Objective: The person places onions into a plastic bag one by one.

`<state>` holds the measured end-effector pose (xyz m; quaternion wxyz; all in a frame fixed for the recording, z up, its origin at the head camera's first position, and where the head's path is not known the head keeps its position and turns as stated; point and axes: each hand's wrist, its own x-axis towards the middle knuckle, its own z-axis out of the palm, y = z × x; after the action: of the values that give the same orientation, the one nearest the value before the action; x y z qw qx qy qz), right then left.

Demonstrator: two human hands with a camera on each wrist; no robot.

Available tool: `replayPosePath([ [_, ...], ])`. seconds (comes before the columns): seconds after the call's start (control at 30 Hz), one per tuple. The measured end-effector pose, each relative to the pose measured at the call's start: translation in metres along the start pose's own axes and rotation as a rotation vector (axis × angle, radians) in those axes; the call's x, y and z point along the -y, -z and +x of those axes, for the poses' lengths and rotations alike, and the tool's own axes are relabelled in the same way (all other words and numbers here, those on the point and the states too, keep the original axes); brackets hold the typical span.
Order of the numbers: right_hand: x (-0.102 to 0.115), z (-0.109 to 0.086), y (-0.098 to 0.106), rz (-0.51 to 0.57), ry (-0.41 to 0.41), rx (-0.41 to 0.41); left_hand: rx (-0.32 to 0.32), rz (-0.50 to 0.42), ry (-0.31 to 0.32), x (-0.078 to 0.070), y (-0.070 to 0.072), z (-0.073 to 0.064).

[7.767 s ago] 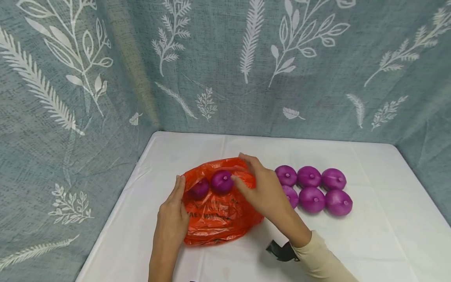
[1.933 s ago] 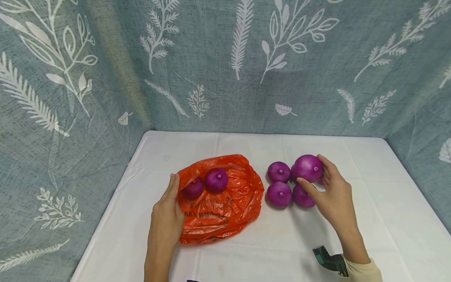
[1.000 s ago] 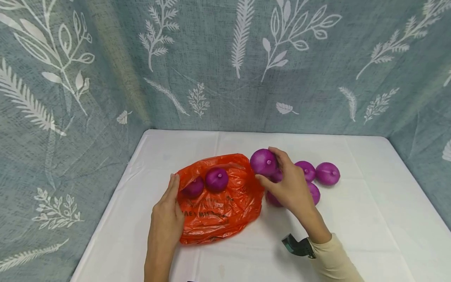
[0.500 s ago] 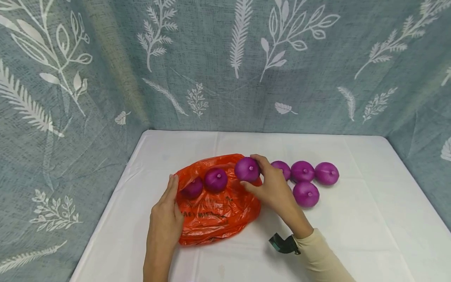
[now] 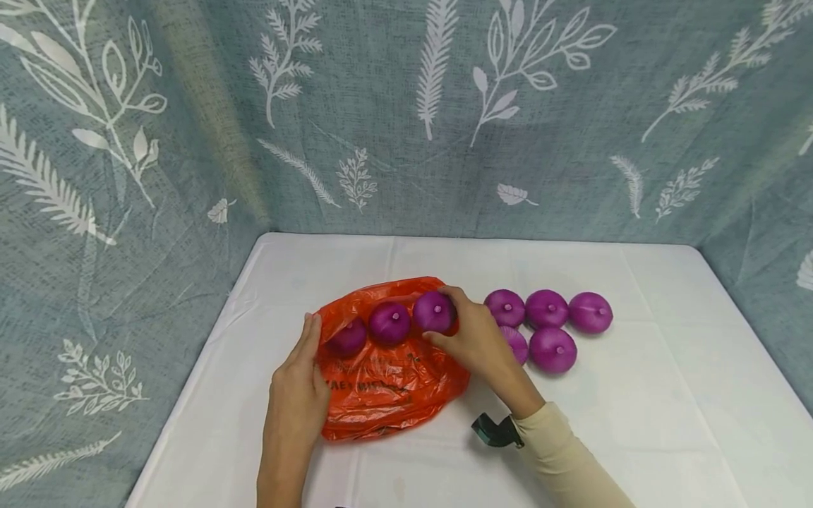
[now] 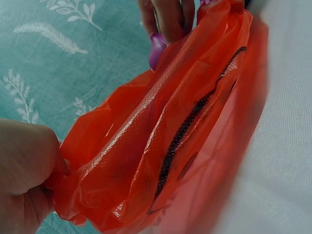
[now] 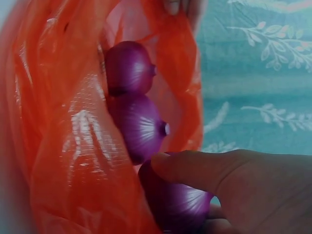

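A red plastic bag (image 5: 387, 409) with dark print lies on the table, its mouth spread. Two purple onions (image 5: 389, 324) sit in its mouth, the left one partly covered by the film. My right hand (image 5: 476, 339) grips a third onion (image 5: 433, 311) beside them at the bag's right side; the right wrist view shows the thumb on this onion (image 7: 180, 204). At the bag's left edge my left hand (image 5: 297, 388) holds the rim, and the left wrist view shows its thumb and fingers (image 6: 29, 165) pinching the film.
Several more purple onions (image 5: 547, 309) stand in two rows on the white-covered table (image 5: 667, 395), right of the bag. A dark device (image 5: 495, 430) is strapped at the right wrist. Patterned blue-green curtains (image 5: 394, 127) enclose the table's back and sides.
My right hand has taken an onion from the group at the right and carried it left into the bag's mouth. The left hand keeps its hold on the rim.
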<state>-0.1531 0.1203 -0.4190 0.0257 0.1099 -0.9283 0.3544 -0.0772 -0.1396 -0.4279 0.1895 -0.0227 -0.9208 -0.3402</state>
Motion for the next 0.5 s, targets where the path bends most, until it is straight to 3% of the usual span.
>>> replayPosePath([
  [0.5, -0.008, 0.004, -0.015, -0.059, -0.011, 0.012, -0.001, 0.001, -0.008, 0.001, -0.001, 0.002],
])
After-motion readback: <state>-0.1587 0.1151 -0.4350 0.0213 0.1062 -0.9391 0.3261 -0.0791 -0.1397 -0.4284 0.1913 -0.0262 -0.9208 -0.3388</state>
